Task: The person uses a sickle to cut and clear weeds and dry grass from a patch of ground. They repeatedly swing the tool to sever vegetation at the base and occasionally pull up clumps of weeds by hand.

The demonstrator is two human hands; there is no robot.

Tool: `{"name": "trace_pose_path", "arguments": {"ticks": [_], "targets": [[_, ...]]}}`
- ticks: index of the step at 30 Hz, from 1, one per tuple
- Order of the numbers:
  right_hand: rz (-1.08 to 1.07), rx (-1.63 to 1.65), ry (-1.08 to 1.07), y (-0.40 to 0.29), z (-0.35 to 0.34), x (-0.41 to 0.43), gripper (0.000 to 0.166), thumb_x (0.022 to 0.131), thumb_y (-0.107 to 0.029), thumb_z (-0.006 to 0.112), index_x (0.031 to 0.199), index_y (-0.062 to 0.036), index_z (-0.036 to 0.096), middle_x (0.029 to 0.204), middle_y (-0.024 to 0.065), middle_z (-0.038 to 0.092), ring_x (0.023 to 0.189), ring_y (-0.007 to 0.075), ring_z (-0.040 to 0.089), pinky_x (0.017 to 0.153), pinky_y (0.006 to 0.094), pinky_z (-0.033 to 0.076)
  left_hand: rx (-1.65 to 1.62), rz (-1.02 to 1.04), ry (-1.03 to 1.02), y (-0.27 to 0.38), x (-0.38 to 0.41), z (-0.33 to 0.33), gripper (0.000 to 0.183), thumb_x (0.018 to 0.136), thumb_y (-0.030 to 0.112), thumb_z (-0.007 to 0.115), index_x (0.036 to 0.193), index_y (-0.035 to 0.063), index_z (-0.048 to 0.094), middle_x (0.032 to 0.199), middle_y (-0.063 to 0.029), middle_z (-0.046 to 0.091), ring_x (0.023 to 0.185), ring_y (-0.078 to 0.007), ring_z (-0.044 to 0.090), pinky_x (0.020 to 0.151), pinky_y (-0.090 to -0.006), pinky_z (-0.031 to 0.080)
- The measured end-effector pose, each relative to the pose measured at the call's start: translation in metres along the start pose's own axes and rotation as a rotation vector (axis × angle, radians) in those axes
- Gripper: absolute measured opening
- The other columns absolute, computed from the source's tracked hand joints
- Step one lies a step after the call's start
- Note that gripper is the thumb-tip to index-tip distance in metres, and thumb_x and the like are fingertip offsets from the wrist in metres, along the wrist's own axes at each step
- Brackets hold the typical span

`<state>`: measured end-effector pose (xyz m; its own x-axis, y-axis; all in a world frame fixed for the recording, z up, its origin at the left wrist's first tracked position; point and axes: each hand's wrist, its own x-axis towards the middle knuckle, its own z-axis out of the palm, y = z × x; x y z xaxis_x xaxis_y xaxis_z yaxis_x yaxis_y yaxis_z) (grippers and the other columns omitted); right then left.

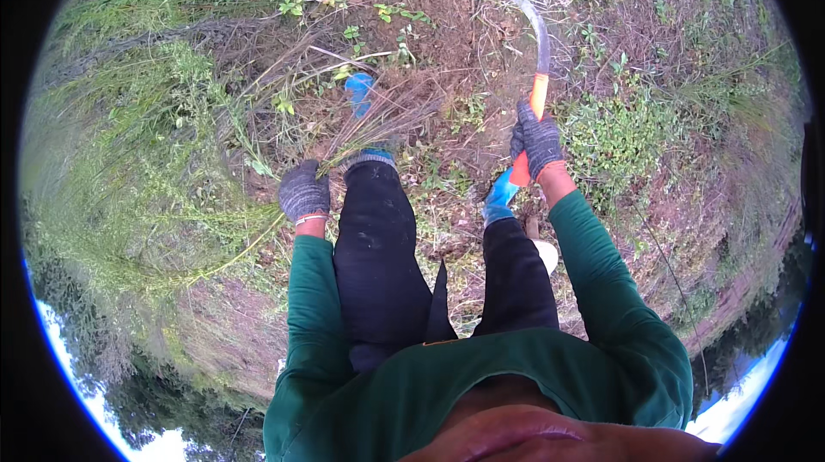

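My left hand (305, 191), in a grey knitted glove, is closed around a bunch of long thin weed stalks (367, 130). Their brownish ends fan out over my boot, and the green feathery tops (187, 246) trail away to the left. In my right hand (538, 139), also gloved in grey, is the orange handle of a sickle (540, 43). Its curved metal blade points away from me, with the tip bending left above the soil. The fingers of the left hand are partly turned from view.
Blue boots (359, 91) (500, 196) stand on rough soil with cut stems. Tall feathery weeds (129, 107) fill the left side. A low leafy plant (619, 139) grows right of the sickle. A pale rounded object (546, 256) lies beside my right leg.
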<state>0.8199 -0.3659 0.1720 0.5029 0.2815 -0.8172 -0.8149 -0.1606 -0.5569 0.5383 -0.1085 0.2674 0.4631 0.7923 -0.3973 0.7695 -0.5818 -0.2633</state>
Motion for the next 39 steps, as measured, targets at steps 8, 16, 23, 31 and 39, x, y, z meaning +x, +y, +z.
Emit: {"name": "trace_pose_path", "arguments": {"ticks": [8, 16, 23, 31, 39], "targets": [[-0.232, -1.150, 0.006, 0.057, -0.082, -0.037, 0.046, 0.082, -0.044, 0.059, 0.094, 0.0002, 0.058, 0.073, 0.0203, 0.059, 0.072, 0.0346, 0.060, 0.065, 0.0418, 0.046, 0.174, -0.328, -0.621, -0.119, -0.090, 0.101, 0.038, 0.071, 0.023, 0.063, 0.108, 0.0165, 0.058, 0.110, -0.0172, 0.058, 0.103, -0.0326, 0.057, 0.086, -0.0415, 0.047], [-0.411, -1.165, -0.149, 0.053, 0.029, 0.021, 0.047, 0.082, -0.045, 0.058, 0.101, -0.0020, 0.056, 0.079, 0.0244, 0.061, 0.077, 0.0416, 0.059, 0.067, 0.0468, 0.046, -0.047, 0.304, -0.777, 0.009, 0.008, 0.009, 0.047, 0.081, 0.032, 0.056, 0.122, 0.0096, 0.050, 0.116, -0.0183, 0.057, 0.106, -0.0333, 0.055, 0.090, -0.0422, 0.044], [-0.559, -1.067, -0.293, 0.005, 0.210, 0.085, 0.050, 0.082, -0.051, 0.055, 0.097, -0.0028, 0.057, 0.077, 0.0238, 0.061, 0.075, 0.0417, 0.059, 0.066, 0.0474, 0.046, -0.510, 0.335, -0.349, 0.009, 0.017, -0.054, 0.051, 0.082, 0.028, 0.059, 0.126, 0.0069, 0.046, 0.115, -0.0184, 0.057, 0.102, -0.0325, 0.057, 0.087, -0.0402, 0.045], [-0.363, -1.184, -0.566, 0.091, 0.255, 0.035, 0.047, 0.082, -0.047, 0.056, 0.098, -0.0026, 0.057, 0.083, 0.0236, 0.061, 0.079, 0.0399, 0.059, 0.069, 0.0461, 0.046, -0.052, 0.197, 0.071, -0.042, -0.025, -0.123, 0.039, 0.080, 0.012, 0.052, 0.119, 0.0142, 0.053, 0.105, -0.0107, 0.061, 0.073, -0.0280, 0.061, 0.061, -0.0413, 0.049], [-0.359, -1.178, -0.612, 0.067, 0.261, 0.032, 0.045, 0.080, -0.045, 0.060, 0.091, -0.0019, 0.060, 0.081, 0.0225, 0.061, 0.078, 0.0378, 0.059, 0.069, 0.0437, 0.046, 0.327, 0.327, 0.245, -0.036, 0.135, -0.066, 0.046, 0.076, 0.016, 0.056, 0.122, 0.0134, 0.051, 0.129, -0.0109, 0.048, 0.112, -0.0307, 0.050, 0.086, -0.0438, 0.041]]}}
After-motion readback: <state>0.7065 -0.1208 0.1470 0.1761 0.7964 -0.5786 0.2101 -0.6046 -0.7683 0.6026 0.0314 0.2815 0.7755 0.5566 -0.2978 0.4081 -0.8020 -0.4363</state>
